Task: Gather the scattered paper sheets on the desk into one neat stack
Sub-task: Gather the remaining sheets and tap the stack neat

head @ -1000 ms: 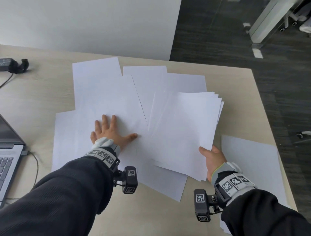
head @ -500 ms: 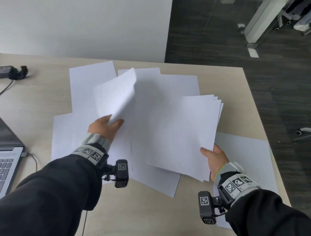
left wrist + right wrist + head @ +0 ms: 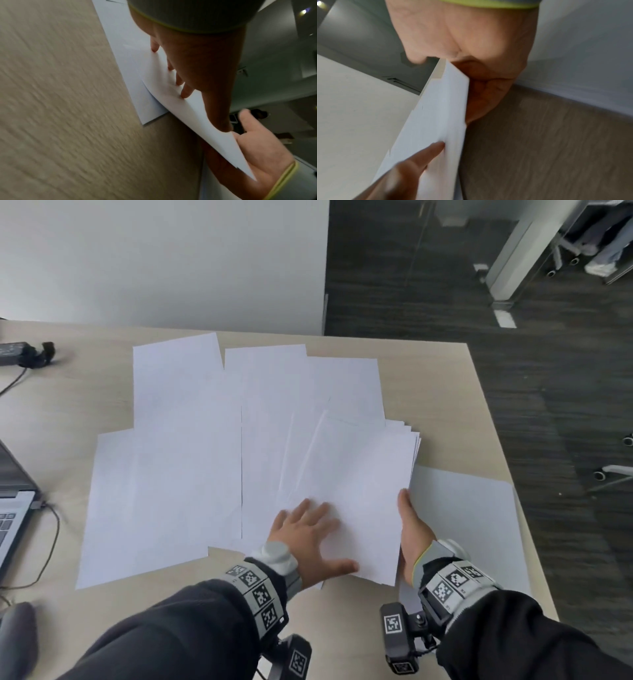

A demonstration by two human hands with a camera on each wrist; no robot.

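A fanned stack of white sheets [image 3: 356, 474] lies at the desk's right. My right hand [image 3: 410, 525] grips its right edge, thumb along the side and fingers underneath. My left hand [image 3: 308, 532] presses flat on the stack's near left part, fingers spread. In the left wrist view its fingertips [image 3: 185, 93] bear on the top sheet [image 3: 197, 117], with the right hand [image 3: 260, 151] under the paper. The right wrist view shows the stack's edge [image 3: 440, 115] against my right palm [image 3: 471, 40]. Loose sheets lie at the left [image 3: 161, 484], the back [image 3: 178, 378] and the far right [image 3: 472, 525].
A laptop [image 3: 13, 501] with a cable [image 3: 51, 535] sits at the desk's left edge, and a power adapter [image 3: 20, 354] at the back left. The wooden desk [image 3: 61, 412] ends just right of the papers, above a dark floor [image 3: 548, 405].
My left hand picked up a sheet from the left pile, carried it to the right and laid it on the stack, where it now presses flat. My right hand kept its grip.
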